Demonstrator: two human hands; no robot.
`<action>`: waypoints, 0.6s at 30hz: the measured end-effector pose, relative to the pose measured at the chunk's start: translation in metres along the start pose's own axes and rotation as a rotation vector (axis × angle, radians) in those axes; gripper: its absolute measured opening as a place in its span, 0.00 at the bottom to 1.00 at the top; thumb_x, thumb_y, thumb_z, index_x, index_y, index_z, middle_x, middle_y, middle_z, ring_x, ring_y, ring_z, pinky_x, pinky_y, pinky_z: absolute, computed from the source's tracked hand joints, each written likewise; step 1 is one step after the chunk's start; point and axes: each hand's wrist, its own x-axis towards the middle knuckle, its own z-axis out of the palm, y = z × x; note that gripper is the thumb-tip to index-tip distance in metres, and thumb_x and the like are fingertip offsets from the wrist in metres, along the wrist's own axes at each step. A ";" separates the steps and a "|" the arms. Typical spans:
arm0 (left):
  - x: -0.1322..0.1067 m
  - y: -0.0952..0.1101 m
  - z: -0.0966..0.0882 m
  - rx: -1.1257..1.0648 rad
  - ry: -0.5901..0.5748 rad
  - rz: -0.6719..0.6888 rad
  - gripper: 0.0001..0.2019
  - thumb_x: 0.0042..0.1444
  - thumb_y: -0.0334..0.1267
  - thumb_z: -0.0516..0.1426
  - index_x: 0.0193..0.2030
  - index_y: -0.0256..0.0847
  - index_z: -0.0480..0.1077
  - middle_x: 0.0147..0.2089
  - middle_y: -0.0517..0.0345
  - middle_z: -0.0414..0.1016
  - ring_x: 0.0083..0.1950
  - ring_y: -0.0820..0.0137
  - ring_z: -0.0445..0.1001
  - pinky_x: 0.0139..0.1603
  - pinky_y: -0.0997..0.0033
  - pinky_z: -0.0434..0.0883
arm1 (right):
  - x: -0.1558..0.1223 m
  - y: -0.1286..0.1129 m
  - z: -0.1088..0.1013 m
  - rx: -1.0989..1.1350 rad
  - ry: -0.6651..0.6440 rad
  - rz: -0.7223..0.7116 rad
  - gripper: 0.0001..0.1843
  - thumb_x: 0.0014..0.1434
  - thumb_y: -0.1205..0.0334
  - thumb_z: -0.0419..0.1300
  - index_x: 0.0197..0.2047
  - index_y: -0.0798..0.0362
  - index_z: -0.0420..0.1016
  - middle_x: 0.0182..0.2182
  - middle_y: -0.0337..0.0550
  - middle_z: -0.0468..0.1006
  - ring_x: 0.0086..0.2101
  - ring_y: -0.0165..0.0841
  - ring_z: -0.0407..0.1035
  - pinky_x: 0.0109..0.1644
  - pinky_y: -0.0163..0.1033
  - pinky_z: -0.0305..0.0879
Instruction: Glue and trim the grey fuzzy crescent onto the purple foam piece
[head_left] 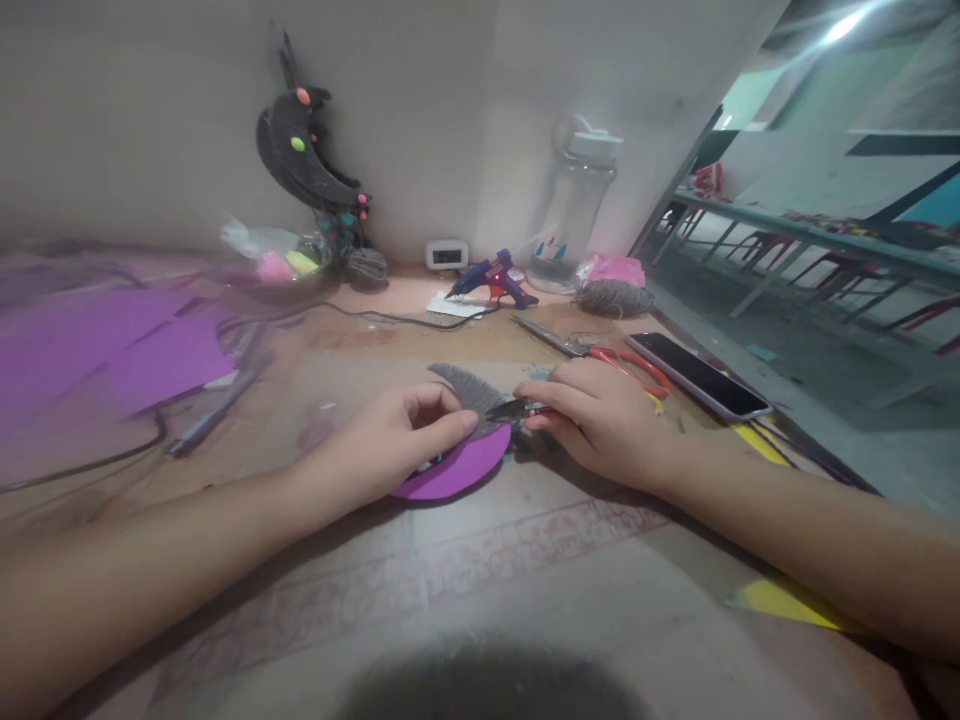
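My left hand (409, 430) is closed, its thumb pressing on a grey yarn-wrapped crescent (474, 390) with a curved, pointed tip. Under it lies a round purple piece (457, 470), its lower edge showing below my fingers. My right hand (592, 415) pinches a small dark pointed tool (508, 409) whose tip touches or nearly touches the crescent's right side. The tool's exact kind is unclear, as my fingers cover its handle. Just beyond my right hand lie scissors (551, 338) with orange-red handles.
A blue glue gun (491, 277) with a lit red light rests on white paper, its cord trailing left. Behind stand a small clock (447, 255) and a clear bottle (577, 210). A phone (697, 375) lies at right, purple sheets (165, 345) at left. Grey yarn (616, 298) sits near the wall.
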 end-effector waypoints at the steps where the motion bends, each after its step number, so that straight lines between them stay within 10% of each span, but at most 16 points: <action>1: 0.000 0.000 0.000 -0.009 -0.007 -0.007 0.16 0.57 0.50 0.57 0.27 0.40 0.65 0.21 0.67 0.62 0.20 0.79 0.57 0.19 0.79 0.52 | 0.000 0.000 0.000 0.004 0.004 -0.004 0.16 0.68 0.58 0.51 0.42 0.57 0.77 0.25 0.43 0.71 0.26 0.33 0.62 0.30 0.38 0.55; 18: 0.003 -0.002 -0.002 0.003 0.022 0.050 0.15 0.58 0.49 0.57 0.27 0.40 0.65 0.22 0.66 0.63 0.21 0.78 0.57 0.21 0.77 0.52 | -0.005 0.005 -0.003 0.254 -0.002 0.131 0.21 0.69 0.51 0.48 0.45 0.57 0.75 0.29 0.44 0.74 0.30 0.32 0.66 0.35 0.37 0.60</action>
